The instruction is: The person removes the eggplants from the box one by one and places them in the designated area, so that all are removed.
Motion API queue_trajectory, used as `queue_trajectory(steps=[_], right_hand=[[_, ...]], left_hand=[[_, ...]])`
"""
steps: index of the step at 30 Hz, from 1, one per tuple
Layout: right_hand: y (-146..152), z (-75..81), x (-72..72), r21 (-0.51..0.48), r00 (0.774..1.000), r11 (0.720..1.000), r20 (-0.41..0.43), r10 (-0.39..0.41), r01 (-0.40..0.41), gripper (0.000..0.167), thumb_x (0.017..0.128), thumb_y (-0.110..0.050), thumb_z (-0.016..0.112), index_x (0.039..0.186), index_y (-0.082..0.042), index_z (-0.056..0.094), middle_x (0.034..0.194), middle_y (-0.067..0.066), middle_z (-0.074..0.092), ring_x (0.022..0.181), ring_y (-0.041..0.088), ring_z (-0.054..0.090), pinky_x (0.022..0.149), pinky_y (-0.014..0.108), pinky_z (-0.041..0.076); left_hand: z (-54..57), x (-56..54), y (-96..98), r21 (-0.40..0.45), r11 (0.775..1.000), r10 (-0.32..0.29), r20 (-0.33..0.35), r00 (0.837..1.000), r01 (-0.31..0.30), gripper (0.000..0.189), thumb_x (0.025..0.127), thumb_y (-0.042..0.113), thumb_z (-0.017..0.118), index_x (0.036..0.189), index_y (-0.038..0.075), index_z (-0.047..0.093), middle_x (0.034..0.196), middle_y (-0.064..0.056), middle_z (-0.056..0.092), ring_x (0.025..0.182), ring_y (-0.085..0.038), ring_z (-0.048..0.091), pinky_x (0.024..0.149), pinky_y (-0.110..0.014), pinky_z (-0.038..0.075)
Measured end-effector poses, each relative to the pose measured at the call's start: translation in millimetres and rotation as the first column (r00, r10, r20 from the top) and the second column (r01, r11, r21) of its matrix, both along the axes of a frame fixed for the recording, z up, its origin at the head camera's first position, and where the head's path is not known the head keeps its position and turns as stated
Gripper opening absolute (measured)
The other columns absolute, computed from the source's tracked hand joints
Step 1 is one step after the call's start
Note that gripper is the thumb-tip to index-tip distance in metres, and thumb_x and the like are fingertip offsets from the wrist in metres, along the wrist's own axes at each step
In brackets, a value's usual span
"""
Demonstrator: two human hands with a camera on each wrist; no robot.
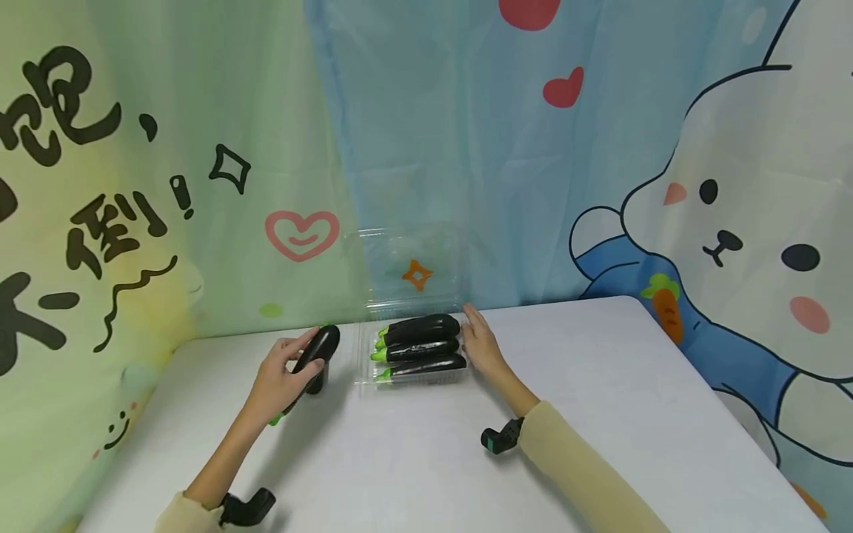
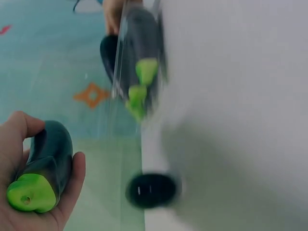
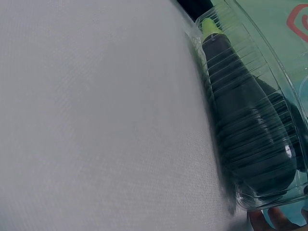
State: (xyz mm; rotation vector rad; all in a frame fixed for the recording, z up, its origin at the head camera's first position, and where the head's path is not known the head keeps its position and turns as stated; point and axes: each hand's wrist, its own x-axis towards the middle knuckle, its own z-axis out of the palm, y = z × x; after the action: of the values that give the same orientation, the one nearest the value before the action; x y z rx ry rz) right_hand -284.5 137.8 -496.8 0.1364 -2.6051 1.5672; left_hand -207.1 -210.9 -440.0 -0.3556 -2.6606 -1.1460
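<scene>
My left hand (image 1: pixel 283 377) grips a dark eggplant (image 1: pixel 322 345) with a green cap, raised over the table. The cap end of this held eggplant (image 2: pixel 32 192) faces the camera in the left wrist view. Partly hidden behind it in the head view, another eggplant (image 1: pixel 316 383) lies on the table. To the right stands a clear plastic clamshell box (image 1: pixel 363 363) with its lid (image 1: pixel 393 244) raised upright. Three eggplants (image 1: pixel 420 349) lie side by side in it, green caps to the left. At the box's right end, my right hand (image 1: pixel 484 346) rests its extended fingers (image 3: pixel 279 219) against the wall.
All of this stands on a white table (image 1: pixel 413 459). Behind its back edge hangs a printed curtain (image 1: pixel 426 133) with cartoon drawings. Dark wrist cameras (image 1: pixel 248 508) are strapped to both forearms.
</scene>
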Motion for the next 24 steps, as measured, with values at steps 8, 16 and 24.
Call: queue_trajectory(steps=[8,16,24], right_hand=[[1,-1.7,-1.7,-0.001,1.000,1.000,0.014,-0.002,0.002,0.048,0.104,-0.010,0.033,0.150,0.003,0.028,0.160,0.020,0.022,0.142,0.035,0.032,0.103,0.049,0.041],[1,-0.5,-0.8,-0.003,0.999,1.000,0.038,-0.004,0.004,0.049,0.105,-0.013,0.032,0.151,0.001,0.026,0.161,0.018,0.020,0.111,0.033,0.055,0.084,0.038,0.049],[0,0.9,1.3,-0.004,0.999,1.000,0.038,-0.010,0.010,0.049,0.105,-0.013,0.033,0.151,0.000,0.027,0.161,0.017,0.021,0.122,0.034,0.050,0.091,0.043,0.047]], left_hand=[[2.0,-4.1,-38.3,-0.015,0.989,0.151,0.056,0.987,-0.150,0.053,0.094,0.024,0.061,0.145,0.018,0.048,0.122,-0.022,0.066,0.108,-0.036,0.064,0.070,-0.029,0.050],[-5.0,-8.2,-47.2,-0.038,0.979,0.203,0.007,0.979,-0.202,0.054,0.092,0.022,0.064,0.143,0.013,0.049,0.115,-0.025,0.068,0.090,-0.032,0.068,0.062,-0.023,0.049],[-8.4,-11.2,-51.4,-0.017,0.977,0.212,0.041,0.976,-0.211,0.057,0.093,0.036,0.063,0.145,0.016,0.047,0.119,-0.027,0.066,0.096,-0.034,0.068,0.064,-0.020,0.048]])
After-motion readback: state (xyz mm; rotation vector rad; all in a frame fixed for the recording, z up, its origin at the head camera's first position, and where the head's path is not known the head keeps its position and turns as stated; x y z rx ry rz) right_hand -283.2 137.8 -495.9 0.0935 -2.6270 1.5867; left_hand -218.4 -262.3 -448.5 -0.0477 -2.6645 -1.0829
